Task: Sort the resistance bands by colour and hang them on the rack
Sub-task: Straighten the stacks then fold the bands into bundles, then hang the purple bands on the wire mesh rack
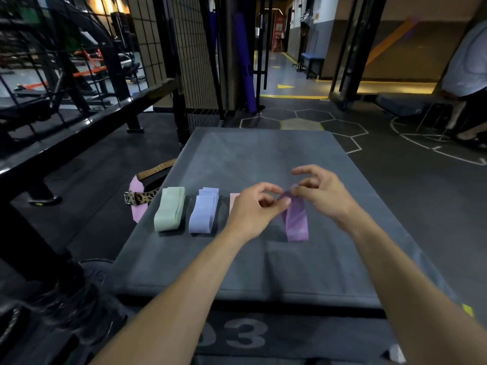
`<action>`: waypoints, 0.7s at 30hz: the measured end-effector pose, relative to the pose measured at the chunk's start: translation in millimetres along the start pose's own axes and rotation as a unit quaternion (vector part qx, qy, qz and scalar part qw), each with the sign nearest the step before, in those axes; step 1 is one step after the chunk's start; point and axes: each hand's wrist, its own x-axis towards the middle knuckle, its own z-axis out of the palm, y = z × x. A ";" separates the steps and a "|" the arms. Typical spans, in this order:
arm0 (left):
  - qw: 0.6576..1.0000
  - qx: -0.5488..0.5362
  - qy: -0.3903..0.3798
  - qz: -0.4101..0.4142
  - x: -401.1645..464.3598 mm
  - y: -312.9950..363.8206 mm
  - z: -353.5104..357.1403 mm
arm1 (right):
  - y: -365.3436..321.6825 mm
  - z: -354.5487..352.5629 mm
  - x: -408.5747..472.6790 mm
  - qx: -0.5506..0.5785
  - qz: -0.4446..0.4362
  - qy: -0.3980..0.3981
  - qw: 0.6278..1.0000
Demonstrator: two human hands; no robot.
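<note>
**Both hands on the purple band, centre of the frame**

Your left hand (253, 209) and right hand (324, 196) meet just right of centre, and each grip is closed on the far end of the purple band (296, 222). Your left thumb and forefinger pinch it from the left, your right fingertips pinch it from the right, and that end is lifted off the bench (263, 154). The rest of the band runs toward you and to the right, with its near end resting on the grey bench top.

To the left of your hands, three more piles lie side by side on the bench. The green bands (170, 209) are furthest left, folded in a stack. The blue bands (204, 210) sit just beside them. The pink band (234, 202) is mostly hidden behind your left hand; only a strip of it shows.

At the bench's left edge lies a leopard-print belt (142, 197) with a metal buckle, over a pink piece. A person (466, 61) in a white top stands in the upper right of the frame.
</note>
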 end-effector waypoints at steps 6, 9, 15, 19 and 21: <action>0.998 -0.036 0.028 0.050 1.7 32.8 -39.5 | -44.4 -14.4 -7.6 -0.047 -0.019 -0.222 0.974; 0.994 -0.103 -0.022 -0.006 -4.2 36.9 -49.3 | -67.9 -12.2 -3.0 -0.005 -0.022 -0.307 0.952; 0.978 -0.188 -0.019 -0.087 -60.6 47.8 -68.0 | -102.1 16.3 -19.2 -0.006 -0.064 -0.422 0.904; 0.984 -0.139 0.070 -0.082 -145.2 70.4 -93.7 | -130.6 48.5 -60.0 -0.011 -0.111 -0.496 0.861; 0.987 -0.101 0.095 -0.076 -196.0 89.0 -110.5 | -157.8 65.2 -86.2 -0.029 -0.132 -0.545 0.828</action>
